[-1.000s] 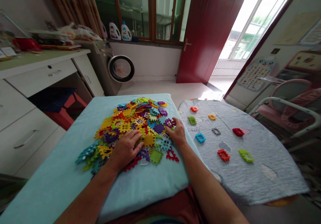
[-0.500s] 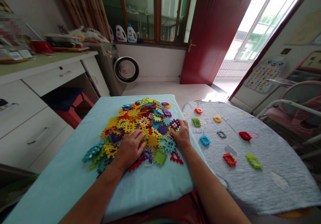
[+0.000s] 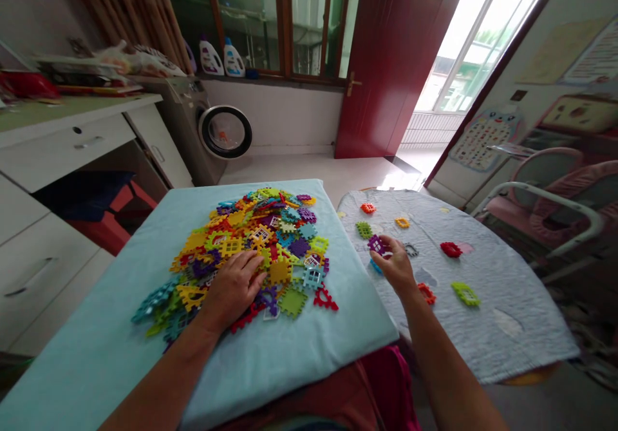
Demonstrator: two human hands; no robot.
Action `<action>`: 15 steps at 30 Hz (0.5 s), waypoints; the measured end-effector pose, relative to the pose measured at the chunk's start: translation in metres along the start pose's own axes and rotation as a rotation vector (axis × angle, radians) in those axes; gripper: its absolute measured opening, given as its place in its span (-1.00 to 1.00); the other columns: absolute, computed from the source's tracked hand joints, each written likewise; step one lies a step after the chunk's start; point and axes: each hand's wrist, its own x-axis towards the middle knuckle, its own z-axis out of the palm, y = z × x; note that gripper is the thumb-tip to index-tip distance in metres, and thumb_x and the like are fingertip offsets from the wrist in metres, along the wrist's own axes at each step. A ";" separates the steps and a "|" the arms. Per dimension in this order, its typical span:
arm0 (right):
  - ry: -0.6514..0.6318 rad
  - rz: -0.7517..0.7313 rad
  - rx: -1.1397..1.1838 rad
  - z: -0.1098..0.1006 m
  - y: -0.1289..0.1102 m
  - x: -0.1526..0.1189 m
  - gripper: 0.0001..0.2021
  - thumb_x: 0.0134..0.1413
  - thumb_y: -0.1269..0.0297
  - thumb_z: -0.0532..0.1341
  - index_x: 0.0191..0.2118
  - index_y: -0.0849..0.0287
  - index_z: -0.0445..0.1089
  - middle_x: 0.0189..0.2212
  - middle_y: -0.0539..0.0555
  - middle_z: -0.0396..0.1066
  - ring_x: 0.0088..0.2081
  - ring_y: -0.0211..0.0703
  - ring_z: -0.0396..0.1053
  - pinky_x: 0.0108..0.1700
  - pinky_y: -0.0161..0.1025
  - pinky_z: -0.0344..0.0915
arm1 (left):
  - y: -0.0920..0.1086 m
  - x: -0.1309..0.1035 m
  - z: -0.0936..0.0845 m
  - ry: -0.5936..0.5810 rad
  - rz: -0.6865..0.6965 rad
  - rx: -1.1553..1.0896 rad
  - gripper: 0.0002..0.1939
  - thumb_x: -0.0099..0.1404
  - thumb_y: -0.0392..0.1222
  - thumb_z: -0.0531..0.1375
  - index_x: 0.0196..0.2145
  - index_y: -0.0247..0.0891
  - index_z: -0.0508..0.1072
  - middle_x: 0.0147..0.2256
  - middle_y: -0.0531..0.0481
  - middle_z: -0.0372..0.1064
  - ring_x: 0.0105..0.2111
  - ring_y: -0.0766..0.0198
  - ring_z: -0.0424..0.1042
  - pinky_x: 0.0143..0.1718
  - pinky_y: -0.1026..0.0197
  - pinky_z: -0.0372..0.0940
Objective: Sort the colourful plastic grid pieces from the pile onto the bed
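My right hand (image 3: pixel 396 265) pinches a purple interlocking tile with a window grid (image 3: pixel 376 245), held over the near-left part of the grey cloth-covered table (image 3: pixel 502 347). Under it, a blue piece (image 3: pixel 376 266) is partly covered. My left hand (image 3: pixel 235 287) lies on the heap of colourful interlocking plastic tiles (image 3: pixel 280 272), fingers loosely spread; I see no piece gripped in it. The heap sits on the light-blue cloth-covered table (image 3: pixel 120 366). A red triangular tile (image 3: pixel 326 297) and a green square tile (image 3: pixel 293 301) lie at its near right edge.
Spaced over the grey table are an orange-red piece (image 3: pixel 368 208), a green one (image 3: pixel 364 229), a yellow ring (image 3: pixel 402 223), a red one (image 3: pixel 450 249) and a lime one (image 3: pixel 466 294). A pink chair (image 3: pixel 521 215) stands right, a washing machine (image 3: pixel 186 131) beyond.
My right hand has carried the purple window tile from the heap's right side across to the grey table. My left hand stays on the heap. The view has shifted to the right.
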 end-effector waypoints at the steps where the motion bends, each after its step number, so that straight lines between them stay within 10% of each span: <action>1: -0.007 0.008 -0.039 -0.008 0.014 -0.008 -0.51 -0.13 0.09 0.29 -0.04 0.21 0.44 -0.13 0.18 0.35 -0.21 -0.05 0.42 -0.20 -0.08 0.41 | -0.001 0.000 0.001 0.000 0.004 0.003 -0.66 0.39 -0.04 0.07 -0.01 -0.21 0.47 0.02 -0.20 0.44 0.07 -0.03 0.38 0.17 -0.13 0.27; 15: 0.166 0.073 -0.579 -0.125 0.164 0.002 -0.52 -0.19 0.02 0.21 -0.13 0.22 0.42 -0.21 0.26 0.45 -0.15 0.12 0.38 0.01 0.00 0.30 | -0.010 0.000 0.007 -0.007 0.044 0.056 -0.58 0.39 0.04 0.04 -0.01 -0.26 0.49 0.02 -0.24 0.45 0.06 -0.04 0.41 0.17 -0.09 0.26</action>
